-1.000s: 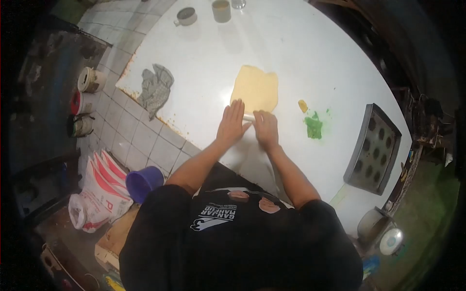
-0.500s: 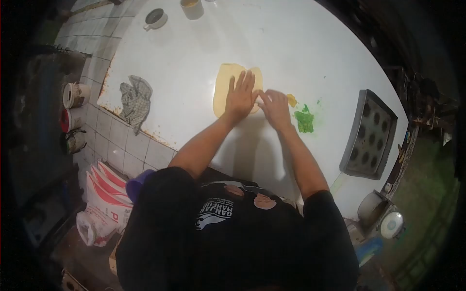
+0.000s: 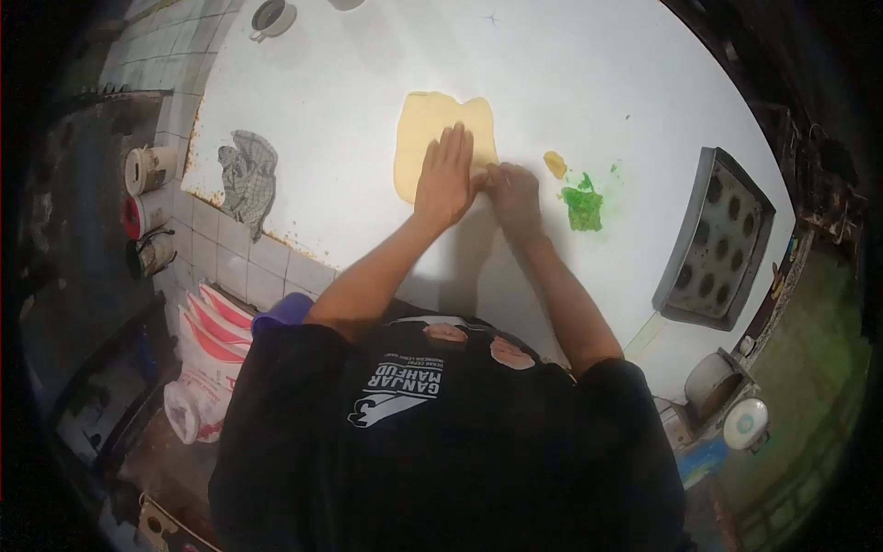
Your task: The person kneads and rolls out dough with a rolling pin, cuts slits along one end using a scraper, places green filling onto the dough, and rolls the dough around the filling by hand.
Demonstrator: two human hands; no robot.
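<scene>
A flat sheet of pale yellow dough (image 3: 432, 120) lies on the white table. My left hand (image 3: 445, 179) rests over its near part, with the fingers stretched out and pointing away from me. Beside it, at the dough's near right corner, my right hand (image 3: 515, 195) is closed with its fingers curled. What it holds is too small and too hidden to make out; a bit of something pale shows between the two hands. To the right of the dough are a small yellow lump (image 3: 555, 165) and a green patch (image 3: 584, 208).
On the white table (image 3: 359, 198) lie a crumpled grey cloth (image 3: 248, 184) at left, a cup (image 3: 273, 18) at the far left and a dark tray (image 3: 719, 241) with round marks at right. Buckets (image 3: 150, 169), a purple container (image 3: 281, 313) and a pot (image 3: 711, 382) stand beyond the edges.
My left hand has gone from the dough's near edge onto the sheet, its fingers still stretched. My right hand has curled closed at the near right corner. The whole view has shifted.
</scene>
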